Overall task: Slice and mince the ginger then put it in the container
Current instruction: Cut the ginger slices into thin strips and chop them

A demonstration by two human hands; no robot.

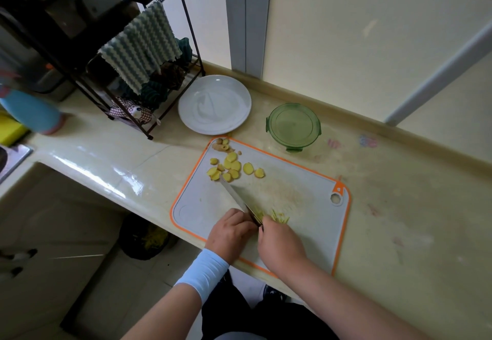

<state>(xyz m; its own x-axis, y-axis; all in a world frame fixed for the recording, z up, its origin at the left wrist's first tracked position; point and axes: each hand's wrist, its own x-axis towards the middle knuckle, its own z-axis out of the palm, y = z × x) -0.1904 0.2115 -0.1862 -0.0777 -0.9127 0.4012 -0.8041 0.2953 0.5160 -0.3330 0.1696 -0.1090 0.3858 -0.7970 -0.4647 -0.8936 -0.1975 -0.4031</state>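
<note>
So, the ginger's part-done. A loose group of round ginger slices point(234, 166) lies on the far-left part of the cutting board point(298, 201), w/ a few knobbly offcuts point(223, 146) in the far-left corner. A small bunch of ginger strips point(278, 217) sits near the board's near edge, right beside the blade.

Left hand point(229, 230) is wrapped round the knife point(234, 193) handle, blade pointing far-left, tip almost at the slices. Right hand point(279, 244) has its fingers curled down over the strips, bunching them vs. the blade. The fingertips are hidden, so exact contact is unclear.

The green-lidded container point(293, 126) stands on the counter point(399, 206) just beyond the board's far edge and looks closed. A white plate point(214, 104) is to its left.

Handling, as a guess:
- **Strips:** light, thin, fibrous, prob. damp, so likely to stick to blade & fingers and scatter if nudged. Stiff enough to cut clean, not fragile.
- **Best hold:** claw from above, knuckles to the blade flat, tips tucked back.
- **Slices:** flat and slick, so stack only a few or they slide.
- **Transfer:** mince is too fine to pinch. Scrape it into a heap w/ the blade and lift on the flat, or tip the board.
- **Container:** needs opening first.
</note>
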